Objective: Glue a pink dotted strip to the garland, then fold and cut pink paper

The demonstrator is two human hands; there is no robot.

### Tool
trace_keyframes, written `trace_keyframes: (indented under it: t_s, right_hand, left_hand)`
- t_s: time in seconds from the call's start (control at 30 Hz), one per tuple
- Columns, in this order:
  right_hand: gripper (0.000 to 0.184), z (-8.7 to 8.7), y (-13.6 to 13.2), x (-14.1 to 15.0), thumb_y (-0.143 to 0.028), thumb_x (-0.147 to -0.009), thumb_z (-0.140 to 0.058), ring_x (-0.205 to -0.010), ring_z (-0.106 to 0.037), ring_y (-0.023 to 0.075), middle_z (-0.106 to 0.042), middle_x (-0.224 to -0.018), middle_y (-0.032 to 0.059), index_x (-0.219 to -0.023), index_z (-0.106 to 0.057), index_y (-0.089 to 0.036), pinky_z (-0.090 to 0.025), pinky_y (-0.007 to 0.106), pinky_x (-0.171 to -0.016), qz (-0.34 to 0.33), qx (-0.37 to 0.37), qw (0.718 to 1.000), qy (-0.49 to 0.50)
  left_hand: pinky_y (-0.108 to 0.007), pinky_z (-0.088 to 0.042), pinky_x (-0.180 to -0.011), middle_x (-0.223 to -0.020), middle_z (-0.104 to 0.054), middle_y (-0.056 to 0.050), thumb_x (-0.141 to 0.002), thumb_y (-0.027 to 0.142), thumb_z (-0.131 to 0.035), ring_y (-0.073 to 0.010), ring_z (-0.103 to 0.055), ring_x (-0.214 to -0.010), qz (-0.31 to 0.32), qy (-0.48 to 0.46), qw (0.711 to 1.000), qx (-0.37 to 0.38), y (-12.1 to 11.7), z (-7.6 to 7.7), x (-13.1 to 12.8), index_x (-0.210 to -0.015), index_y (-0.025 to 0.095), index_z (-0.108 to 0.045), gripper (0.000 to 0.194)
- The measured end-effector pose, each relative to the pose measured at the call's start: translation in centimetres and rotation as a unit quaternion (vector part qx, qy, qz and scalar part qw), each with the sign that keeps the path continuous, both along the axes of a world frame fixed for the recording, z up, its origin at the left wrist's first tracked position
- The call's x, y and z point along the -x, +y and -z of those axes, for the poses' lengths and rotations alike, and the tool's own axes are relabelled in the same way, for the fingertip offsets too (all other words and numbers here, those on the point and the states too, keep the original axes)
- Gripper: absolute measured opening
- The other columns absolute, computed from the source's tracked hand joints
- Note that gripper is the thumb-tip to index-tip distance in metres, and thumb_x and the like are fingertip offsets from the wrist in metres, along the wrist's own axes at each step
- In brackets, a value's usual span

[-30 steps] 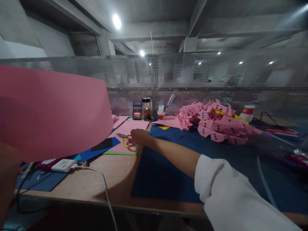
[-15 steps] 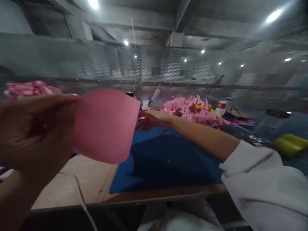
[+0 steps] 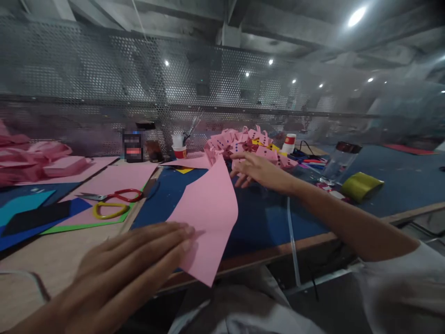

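A curved pink paper sheet (image 3: 210,213) is held up over the front part of the blue mat (image 3: 264,220). My left hand (image 3: 128,273) grips its lower left edge, fingers together on the near face, with the thumb hidden. Beyond the sheet's upper right side hovers my right hand (image 3: 259,171), fingers spread and holding nothing. Scissors (image 3: 111,199) with one red and one yellow handle loop lie on flat pink paper (image 3: 121,178) to the left. Behind my right hand is a heap of folded pink paper pieces (image 3: 236,137) with dark dots.
More pink paper pieces (image 3: 52,157) lie at far left, near a black strip (image 3: 38,217). A dark-lidded jar (image 3: 153,146) and a paper cup (image 3: 180,150) stand at the back. On the right are a clear jar (image 3: 339,164) and a yellow-green roll (image 3: 362,186).
My right hand has let go of the scissors and moved right. My left hand has brought the pink sheet from the left to the middle, lower down. The view has turned right.
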State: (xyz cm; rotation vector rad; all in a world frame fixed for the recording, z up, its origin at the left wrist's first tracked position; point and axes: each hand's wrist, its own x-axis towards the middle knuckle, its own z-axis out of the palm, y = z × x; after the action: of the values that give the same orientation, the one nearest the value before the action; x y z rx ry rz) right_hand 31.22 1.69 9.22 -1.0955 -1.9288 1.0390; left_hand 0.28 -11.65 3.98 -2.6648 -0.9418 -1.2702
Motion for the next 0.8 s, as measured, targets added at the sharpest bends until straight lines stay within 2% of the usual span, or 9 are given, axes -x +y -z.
trace_keyframes:
  t_s: [0.03,0.07,0.13,0.17,0.27,0.37,0.47,0.57,0.8]
  right_hand:
    - [0.040,0.8,-1.0,-0.8,-0.035,-0.103,-0.051,-0.085,-0.072,0.0189,-0.071,-0.114,0.0106,-0.140,-0.047,-0.020,-0.060,0.035,-0.077,0.003,-0.038,0.999,-0.020]
    - [0.039,1.5,-2.0,-1.5,-0.032,-0.101,-0.055,-0.095,-0.071,0.0195,-0.070,-0.118,0.0103,-0.138,-0.051,-0.020,-0.058,0.036,-0.085,0.014,-0.093,0.995,-0.042]
    - [0.030,2.9,-4.2,-2.5,-0.031,-0.099,-0.059,-0.115,-0.064,0.0220,-0.067,-0.124,0.0098,-0.128,-0.061,-0.022,-0.051,0.040,-0.102,0.019,-0.200,0.975,-0.098]
    - [0.028,3.4,-5.3,-2.8,-0.031,-0.099,-0.059,-0.120,-0.061,0.0224,-0.066,-0.127,0.0099,-0.126,-0.063,-0.023,-0.047,0.040,-0.106,-0.009,-0.227,0.966,-0.126]
    - [0.043,4.7,-8.3,-3.0,-0.040,-0.094,-0.069,-0.130,-0.055,0.0230,-0.063,-0.135,0.0103,-0.133,-0.061,-0.025,-0.042,0.038,-0.113,-0.127,-0.237,0.947,-0.177]
    - [0.057,5.8,-9.9,-2.6,-0.049,-0.091,-0.070,-0.132,-0.054,0.0241,-0.061,-0.141,0.0114,-0.141,-0.056,-0.026,-0.042,0.039,-0.112,-0.159,-0.218,0.939,-0.213]
    - [0.054,6.9,-9.5,-2.4,-0.046,-0.093,-0.069,-0.129,-0.056,0.0247,-0.062,-0.140,0.0119,-0.141,-0.056,-0.023,-0.042,0.040,-0.110,-0.150,-0.227,0.931,-0.244]
    - [0.046,7.5,-7.8,-2.6,-0.041,-0.093,-0.070,-0.125,-0.059,0.0248,-0.066,-0.134,0.0129,-0.134,-0.061,-0.020,-0.043,0.040,-0.107,-0.135,-0.233,0.925,-0.266]
    - [0.017,8.1,-4.6,-2.7,-0.027,-0.098,-0.063,-0.114,-0.064,0.0227,-0.073,-0.117,0.0087,-0.111,-0.070,-0.018,-0.042,0.037,-0.100,-0.157,-0.253,0.914,-0.277]
  left_hand:
    - [-0.042,-0.055,-0.106,-0.129,-0.074,0.004,-0.098,0.017,-0.049,-0.0235,-0.067,-0.123,0.042,0.015,0.999,-0.028,-0.4,1.0,-0.4,-0.142,0.040,-0.057,0.051]
    - [-0.037,-0.057,-0.104,-0.128,-0.074,0.003,-0.097,0.014,-0.050,-0.0218,-0.068,-0.121,0.046,0.021,0.998,-0.045,-0.7,2.0,-0.6,-0.146,0.038,-0.053,0.055]
    - [-0.032,-0.059,-0.099,-0.123,-0.077,0.001,-0.095,0.011,-0.053,-0.0209,-0.071,-0.115,0.021,0.018,0.998,-0.060,-0.8,3.8,-0.7,-0.144,0.035,-0.056,0.054]
    - [-0.030,-0.059,-0.098,-0.120,-0.078,0.001,-0.095,0.011,-0.055,-0.0201,-0.073,-0.112,0.012,0.015,0.998,-0.059,-0.8,4.5,-0.7,-0.141,0.034,-0.059,0.051]
    - [-0.024,-0.060,-0.094,-0.116,-0.079,-0.001,-0.096,0.017,-0.057,-0.0173,-0.075,-0.104,-0.020,0.016,0.999,-0.037,-0.7,6.0,-0.9,-0.128,0.030,-0.066,0.036]
    - [-0.016,-0.060,-0.080,-0.107,-0.081,0.000,-0.097,0.022,-0.057,-0.0136,-0.078,-0.090,-0.028,0.041,0.999,0.004,-0.6,6.5,-1.6,-0.124,0.029,-0.066,0.029]
    - [-0.015,-0.060,-0.068,-0.096,-0.081,0.003,-0.100,0.029,-0.054,-0.0124,-0.078,-0.076,-0.068,0.033,0.996,0.053,-0.3,6.4,-2.5,-0.118,0.032,-0.066,0.022]
    - [-0.016,-0.059,-0.064,-0.090,-0.081,0.005,-0.100,0.037,-0.054,-0.0134,-0.077,-0.071,-0.129,-0.002,0.988,0.087,0.2,6.3,-2.9,-0.107,0.033,-0.068,0.016]
    - [-0.016,-0.054,-0.059,-0.084,-0.079,0.005,-0.094,0.050,-0.060,-0.0139,-0.074,-0.065,-0.196,-0.063,0.972,0.116,1.7,5.4,-2.7,-0.101,0.029,-0.068,0.023]
